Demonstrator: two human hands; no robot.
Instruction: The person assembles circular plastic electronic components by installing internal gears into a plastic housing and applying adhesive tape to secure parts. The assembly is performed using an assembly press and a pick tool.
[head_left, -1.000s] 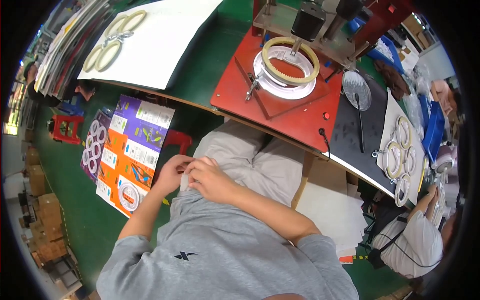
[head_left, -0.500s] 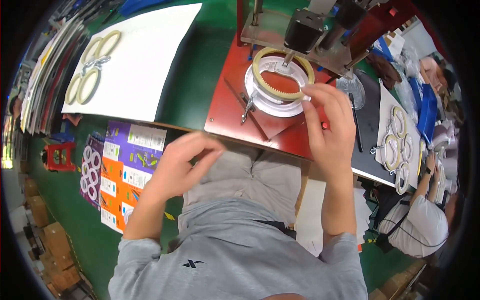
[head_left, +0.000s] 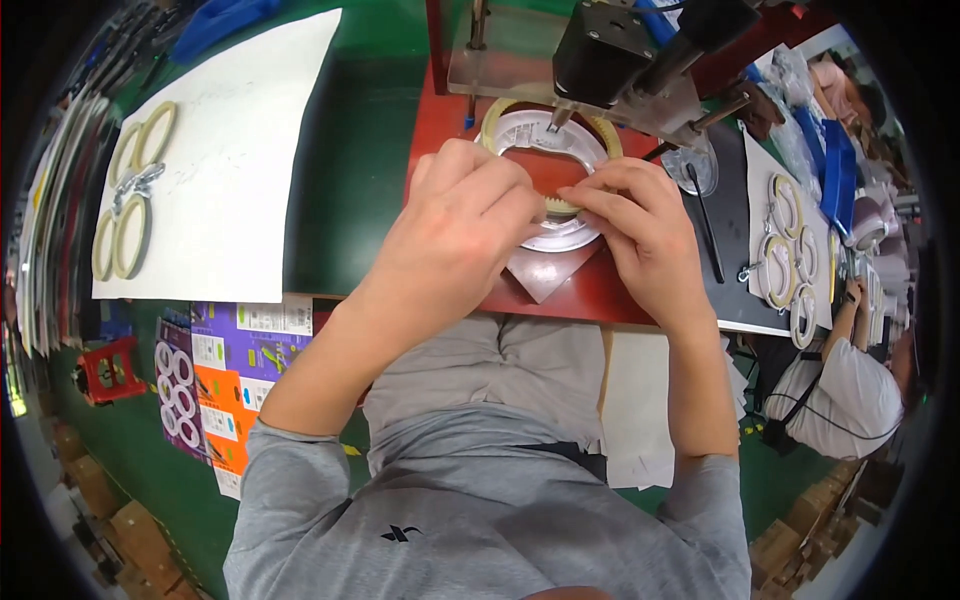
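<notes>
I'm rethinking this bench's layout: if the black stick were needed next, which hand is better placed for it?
Likely the right hand: the black stick lies nearby, to its right. The left hand is farther off. Both are at the cream ring.

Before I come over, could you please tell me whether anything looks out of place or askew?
The beige toothed ring seems off-centre over the white ring-shaped part on the red plate, its far edge showing beyond it; the slanted view may exaggerate that. Nothing looks plainly spilled.
</notes>
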